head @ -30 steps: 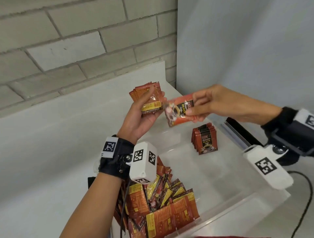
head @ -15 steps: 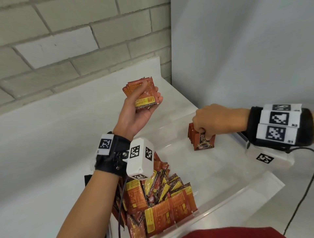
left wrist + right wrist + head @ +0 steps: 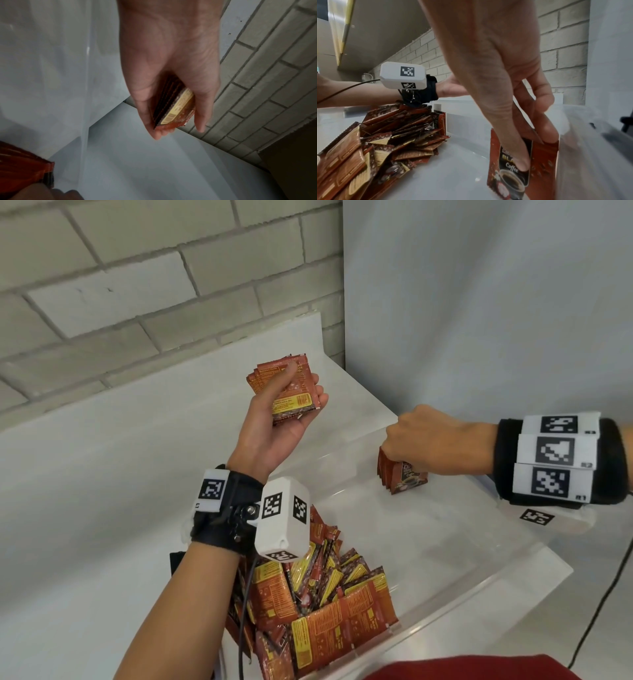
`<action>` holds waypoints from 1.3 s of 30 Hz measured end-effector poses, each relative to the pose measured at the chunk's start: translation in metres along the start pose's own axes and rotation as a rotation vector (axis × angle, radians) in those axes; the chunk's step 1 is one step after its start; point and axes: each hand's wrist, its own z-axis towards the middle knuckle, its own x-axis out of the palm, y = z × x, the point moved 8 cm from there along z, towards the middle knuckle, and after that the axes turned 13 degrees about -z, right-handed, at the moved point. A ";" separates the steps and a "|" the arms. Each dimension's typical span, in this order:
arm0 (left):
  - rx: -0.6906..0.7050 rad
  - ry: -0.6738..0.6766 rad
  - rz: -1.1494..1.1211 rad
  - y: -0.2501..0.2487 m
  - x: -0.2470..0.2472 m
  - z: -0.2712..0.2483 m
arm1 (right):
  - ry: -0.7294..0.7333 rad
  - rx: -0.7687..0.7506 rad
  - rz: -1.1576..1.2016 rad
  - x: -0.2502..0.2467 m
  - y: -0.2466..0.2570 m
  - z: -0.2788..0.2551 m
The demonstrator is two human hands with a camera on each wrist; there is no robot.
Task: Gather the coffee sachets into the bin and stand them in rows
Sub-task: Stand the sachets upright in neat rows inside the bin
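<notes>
Against the clear bin's (image 3: 479, 604) far wall, right hand (image 3: 435, 440) pinches a short standing row (image 3: 404, 477); left hand (image 3: 274, 429) grips a sachet stack (image 3: 287, 388); loose heap (image 3: 318, 604) remains unsorted.

White worktop (image 3: 102, 474) runs up against a brick wall, and just a clear plastic bin (image 3: 479, 587) sits on it.
</notes>
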 end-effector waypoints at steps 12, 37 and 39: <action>-0.007 -0.015 -0.019 0.001 -0.003 0.002 | 0.036 -0.007 0.035 0.006 -0.002 0.004; -0.036 0.132 0.196 0.007 0.006 0.002 | -0.501 0.248 1.732 -0.036 -0.073 0.008; -0.035 0.138 0.191 0.006 0.006 0.002 | -0.520 0.262 1.809 -0.033 -0.071 0.010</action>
